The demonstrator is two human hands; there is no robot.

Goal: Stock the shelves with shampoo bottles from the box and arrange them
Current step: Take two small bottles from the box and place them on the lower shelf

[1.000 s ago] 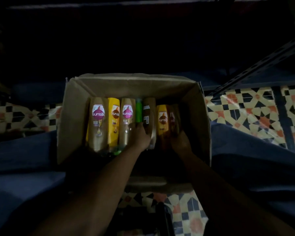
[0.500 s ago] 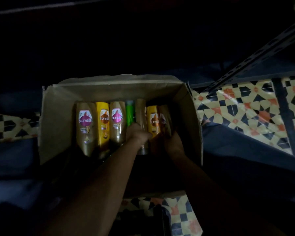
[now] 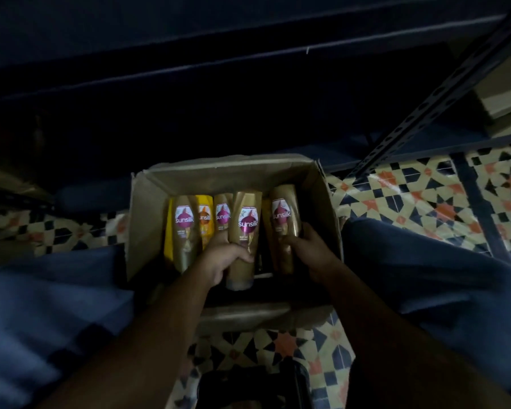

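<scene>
Meanwhile each hand, left hand (image 3: 223, 259) and right hand (image 3: 310, 249), grips a gold bottle (image 3: 244, 231) above the box (image 3: 148, 219).

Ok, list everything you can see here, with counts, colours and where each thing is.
cardboard box: one, brown, open, on the floor between the knees
gold bottles: four; two lying in the box, two held
yellow bottle: one clear, in the box; maybe another at far left
tiled floor: cream, navy, orange pattern
shelf rack: dark metal, behind the box
left hand: grips a gold bottle
right hand: grips another gold bottle
</scene>
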